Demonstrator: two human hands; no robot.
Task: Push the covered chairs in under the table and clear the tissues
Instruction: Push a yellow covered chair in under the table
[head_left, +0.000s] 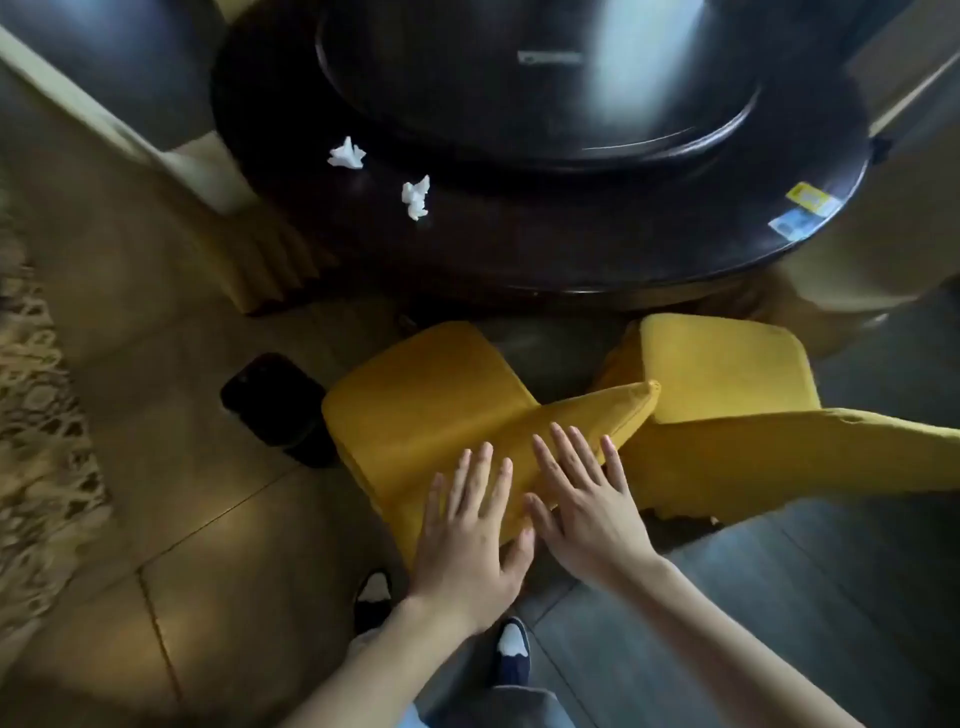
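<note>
Both hands are lying flat on the top of the near chair (431, 410), the one in the yellow cover: the left hand (467, 525) and right hand (582, 499) are sitting side by side with fingers straight and spread, pressing on the cloth and gripping nothing. This chair is standing just short of the dark round table (519, 249), its seat looking as if it is only beginning to reach under the rim, so the push is judged to be under way rather than finished. A second chair (722, 369), also yellow, is standing just to the right, touching or nearly touching the first at a corner, angled to it and not yet tucked in either; how far its seat is reaching under the table is hard to tell. Two crumpled white tissues are lying on the tabletop, one tissue (347, 153) near the left edge and another tissue (416, 196) a little nearer the person, well apart from both hands. So, as a judgement, the task is looking early: neither chair is fully in, and both tissues are waiting to be cleared.
</note>
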